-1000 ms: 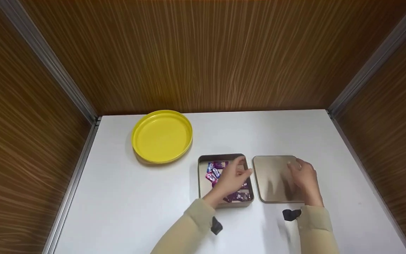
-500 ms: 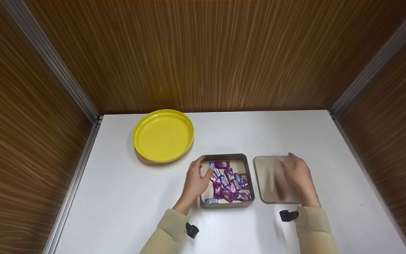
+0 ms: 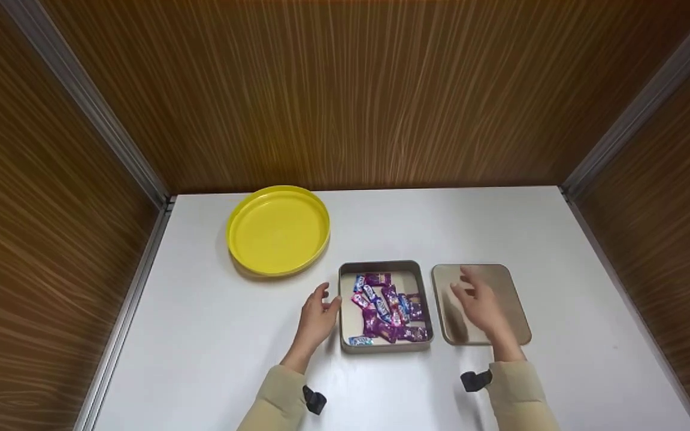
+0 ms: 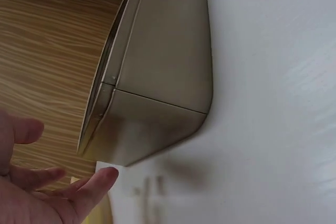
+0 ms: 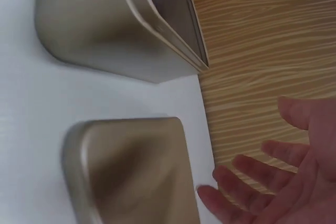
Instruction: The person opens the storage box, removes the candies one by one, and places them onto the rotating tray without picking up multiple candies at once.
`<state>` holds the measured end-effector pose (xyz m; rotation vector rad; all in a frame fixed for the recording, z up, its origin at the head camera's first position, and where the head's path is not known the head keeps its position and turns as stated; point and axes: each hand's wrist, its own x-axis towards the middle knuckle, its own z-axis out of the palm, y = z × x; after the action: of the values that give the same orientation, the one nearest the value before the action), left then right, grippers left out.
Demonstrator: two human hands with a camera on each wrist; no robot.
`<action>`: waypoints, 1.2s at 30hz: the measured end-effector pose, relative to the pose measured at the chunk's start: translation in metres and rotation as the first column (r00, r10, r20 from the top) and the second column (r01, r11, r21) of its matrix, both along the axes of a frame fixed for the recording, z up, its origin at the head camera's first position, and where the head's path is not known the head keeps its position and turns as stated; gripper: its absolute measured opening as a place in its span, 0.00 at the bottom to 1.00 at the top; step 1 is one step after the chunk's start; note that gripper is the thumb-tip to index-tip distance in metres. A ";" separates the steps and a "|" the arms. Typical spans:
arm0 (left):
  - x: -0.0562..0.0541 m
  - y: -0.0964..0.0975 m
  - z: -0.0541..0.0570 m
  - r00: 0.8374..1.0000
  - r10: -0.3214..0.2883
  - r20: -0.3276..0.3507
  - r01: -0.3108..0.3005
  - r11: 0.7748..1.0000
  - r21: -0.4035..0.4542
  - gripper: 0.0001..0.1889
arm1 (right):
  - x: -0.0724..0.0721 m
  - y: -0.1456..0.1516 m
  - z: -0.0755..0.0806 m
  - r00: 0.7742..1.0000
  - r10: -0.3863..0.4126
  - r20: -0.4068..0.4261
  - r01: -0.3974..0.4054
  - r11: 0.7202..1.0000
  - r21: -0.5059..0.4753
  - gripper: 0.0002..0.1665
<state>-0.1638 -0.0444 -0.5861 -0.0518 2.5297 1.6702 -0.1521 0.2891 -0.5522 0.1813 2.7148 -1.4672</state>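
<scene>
"Two hands: how does each grip stand?"

"Left hand (image 3: pixel 316 320) relaxed, fingers apart, holding nothing, just beside the metal tin (image 3: pixel 384 348) at lower centre. Right hand (image 3: pixel 483 304) loosely spread, also holding nothing, above the round-cornered metal lid (image 5: pixel 142 177), lower right of centre; that wrist hides part of it."

"Inside the tin?"

"Shiny purple, blue and pink wrapped sweets (image 3: pixel 384 308), overlapping, their print hard to read."

"Farther out?"

"Smooth yellow round tray (image 3: pixel 278 230), left of centre, on the glossy white counter (image 3: pixel 201 347). Bottom edge cuts off both sleeves (image 3: pixel 273 398)."
</scene>
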 end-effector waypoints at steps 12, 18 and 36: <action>0.010 0.009 -0.011 0.992 -0.071 0.106 0.068 0.997 0.030 0.26 | 0.011 -0.025 -0.028 0.996 -0.017 0.086 0.025 0.996 -0.085 0.27; 0.011 0.011 -0.015 0.991 -0.082 0.103 0.082 0.997 0.001 0.24 | 0.013 -0.031 -0.031 0.996 0.002 0.089 0.002 0.999 -0.045 0.23; 0.012 0.008 -0.013 0.995 -0.081 0.053 0.081 0.997 0.005 0.22 | 0.006 -0.042 -0.044 0.989 0.026 0.148 0.018 0.958 -0.288 0.28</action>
<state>-0.1521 -0.0365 -0.5988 0.0066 2.4569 1.6200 -0.1465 0.2474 -0.5964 0.2604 2.3498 -1.7478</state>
